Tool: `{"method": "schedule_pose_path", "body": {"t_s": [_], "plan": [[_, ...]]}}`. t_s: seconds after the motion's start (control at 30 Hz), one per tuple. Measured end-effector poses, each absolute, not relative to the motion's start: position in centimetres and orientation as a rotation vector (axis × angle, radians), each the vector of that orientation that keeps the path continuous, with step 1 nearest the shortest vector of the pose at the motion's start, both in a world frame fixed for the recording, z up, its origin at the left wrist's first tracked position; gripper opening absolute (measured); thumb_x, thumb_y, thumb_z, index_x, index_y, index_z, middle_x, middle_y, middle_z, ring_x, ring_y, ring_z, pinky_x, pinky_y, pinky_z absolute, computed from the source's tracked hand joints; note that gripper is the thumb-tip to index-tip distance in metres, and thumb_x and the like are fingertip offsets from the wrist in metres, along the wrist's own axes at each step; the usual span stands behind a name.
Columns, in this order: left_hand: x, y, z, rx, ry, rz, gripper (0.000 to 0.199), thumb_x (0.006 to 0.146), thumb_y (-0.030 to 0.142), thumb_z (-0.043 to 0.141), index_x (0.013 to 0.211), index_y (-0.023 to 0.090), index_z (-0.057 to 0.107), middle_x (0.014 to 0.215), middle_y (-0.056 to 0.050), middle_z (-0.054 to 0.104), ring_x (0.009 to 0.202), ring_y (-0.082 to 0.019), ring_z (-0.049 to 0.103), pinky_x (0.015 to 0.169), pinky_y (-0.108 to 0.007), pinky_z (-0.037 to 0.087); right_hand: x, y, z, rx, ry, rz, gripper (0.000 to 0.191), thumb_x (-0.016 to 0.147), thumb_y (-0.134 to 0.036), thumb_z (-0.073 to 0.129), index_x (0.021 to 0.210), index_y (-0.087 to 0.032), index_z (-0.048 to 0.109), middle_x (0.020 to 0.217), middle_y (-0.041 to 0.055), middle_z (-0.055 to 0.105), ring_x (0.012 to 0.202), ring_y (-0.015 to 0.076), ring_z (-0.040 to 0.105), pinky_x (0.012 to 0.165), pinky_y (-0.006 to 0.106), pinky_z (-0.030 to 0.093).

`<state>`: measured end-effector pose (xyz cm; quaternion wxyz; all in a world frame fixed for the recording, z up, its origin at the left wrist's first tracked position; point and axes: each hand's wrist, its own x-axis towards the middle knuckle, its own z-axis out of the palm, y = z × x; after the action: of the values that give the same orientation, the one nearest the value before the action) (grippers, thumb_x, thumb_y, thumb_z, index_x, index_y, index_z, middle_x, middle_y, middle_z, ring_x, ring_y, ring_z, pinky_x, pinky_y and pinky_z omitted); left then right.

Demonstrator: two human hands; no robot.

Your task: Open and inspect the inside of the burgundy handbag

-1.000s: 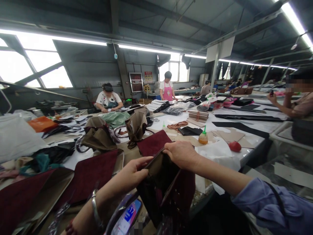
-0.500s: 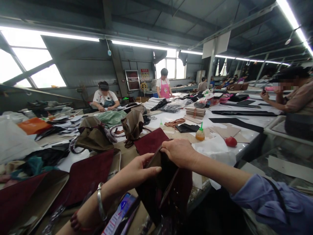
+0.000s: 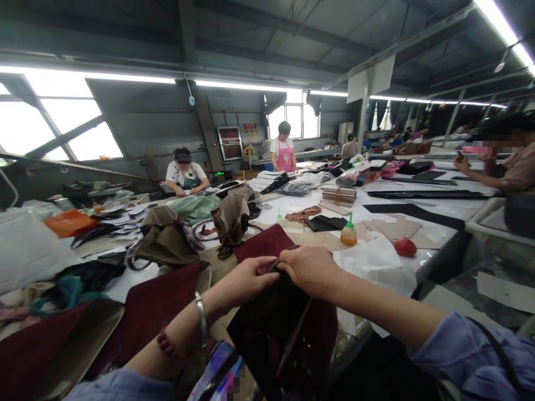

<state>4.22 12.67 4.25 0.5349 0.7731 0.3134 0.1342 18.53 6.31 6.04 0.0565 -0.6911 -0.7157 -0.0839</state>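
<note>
A dark maroon bag with a dark lining (image 3: 267,323) hangs open at the table's near edge. My left hand (image 3: 251,281) pinches its upper rim between thumb and fingers. Right beside it, my right hand (image 3: 311,273) is closed on the same rim, fingertips almost touching the left ones. Behind the hands lies a flat maroon piece (image 3: 263,242). To the left are more maroon panels (image 3: 163,301) and an olive-brown bag (image 3: 167,242). A phone with a lit screen (image 3: 215,370) lies below my left wrist.
Another brown bag (image 3: 229,223) stands behind my left hand. A glue bottle with a green tip (image 3: 348,231), a red object (image 3: 405,248) and white sheeting (image 3: 376,262) lie to the right. Several people work around the large table; one (image 3: 510,172) stands at far right.
My left hand has moved right and up along the rim, close to my right hand. Its fingers, spread before, are now pinched together. The view has shifted slightly.
</note>
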Motion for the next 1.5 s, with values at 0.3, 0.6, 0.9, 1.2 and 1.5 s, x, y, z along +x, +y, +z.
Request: {"method": "schedule_pose_path", "body": {"t_s": [0.3,0.6,0.9,1.2,1.5], "plan": [[5.6,13.3,4.0,1.589,0.711,0.315,0.035,0.061,0.021,0.059,0.095,0.013,0.063,0.074,-0.002,0.066,0.061,-0.011,0.055,0.062,-0.022,0.042,20.7,4.9,6.0,-2.116,-2.115,-0.292,0.020,0.084,-0.033,0.041,0.083,-0.022,0.058,0.075,0.0048,0.063,0.073,0.0199,0.058,0.061,0.027,0.038],[5.8,12.5,4.3,1.480,0.680,0.319,0.041,0.058,0.018,0.062,0.099,0.013,0.062,0.074,-0.002,0.066,0.060,-0.011,0.057,0.061,-0.022,0.043,20.7,5.4,6.0,-2.184,-2.005,-0.377,0.022,0.082,-0.035,0.042,0.078,-0.022,0.059,0.069,0.0053,0.063,0.067,0.0223,0.059,0.055,0.028,0.037],[6.0,12.7,4.0,1.435,0.645,0.301,0.051,0.057,0.012,0.059,0.107,0.017,0.056,0.076,0.001,0.065,0.060,-0.010,0.056,0.061,-0.021,0.043,20.7,5.4,6.1,-2.173,-2.001,-0.366,0.022,0.082,-0.034,0.042,0.077,-0.022,0.060,0.069,0.0056,0.064,0.067,0.0225,0.059,0.055,0.028,0.037],[6.7,12.2,5.2,1.659,0.632,0.243,0.031,0.060,0.024,0.061,0.089,0.013,0.060,0.073,-0.001,0.062,0.063,-0.012,0.053,0.057,-0.021,0.039,21.1,5.2,5.8,-2.176,-1.983,-0.399,0.024,0.082,-0.036,0.043,0.078,-0.020,0.060,0.069,0.0071,0.063,0.067,0.0232,0.059,0.056,0.029,0.037],[9.4,14.2,3.3,1.889,0.679,0.494,0.016,0.058,0.017,0.052,0.058,0.017,0.036,0.048,0.008,0.038,0.045,-0.006,0.034,0.042,-0.017,0.026,22.5,2.5,5.6,-1.946,-1.997,-0.592,0.033,0.069,-0.033,0.063,0.097,-0.019,0.053,0.090,0.0088,0.056,0.089,0.0245,0.048,0.075,0.033,0.036]]}}
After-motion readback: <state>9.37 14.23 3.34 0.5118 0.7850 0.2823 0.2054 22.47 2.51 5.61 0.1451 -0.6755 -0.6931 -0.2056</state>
